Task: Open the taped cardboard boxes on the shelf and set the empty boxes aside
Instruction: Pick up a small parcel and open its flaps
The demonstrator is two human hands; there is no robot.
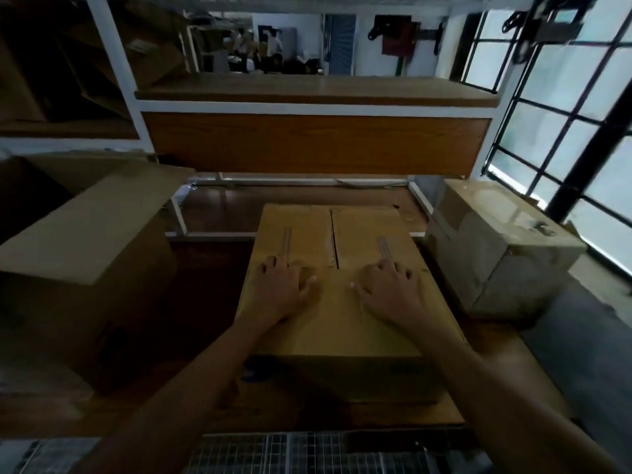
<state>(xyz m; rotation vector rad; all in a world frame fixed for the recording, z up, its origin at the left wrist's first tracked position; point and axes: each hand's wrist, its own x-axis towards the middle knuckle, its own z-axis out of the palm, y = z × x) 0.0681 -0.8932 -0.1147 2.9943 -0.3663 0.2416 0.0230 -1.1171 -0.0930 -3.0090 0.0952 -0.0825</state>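
Note:
A closed brown cardboard box [342, 323] stands in the middle of the wooden shelf surface [205, 408]. Its top flaps meet at a centre seam [334, 241] that shows a dark slit along its far half. My left hand [284, 289] lies flat on the left flap, fingers spread. On the right flap my right hand [386, 289] rests the same way, palm down. Neither hand holds anything. Two pale strap marks run across the box top near the fingertips.
An open cardboard box [85, 261] with a raised flap stands at the left. A pale box wrapped in tape [502, 248] sits at the right, by the barred window [564, 124]. An upper shelf [314, 94] hangs over the back. A wire grid [307, 453] lies at the near edge.

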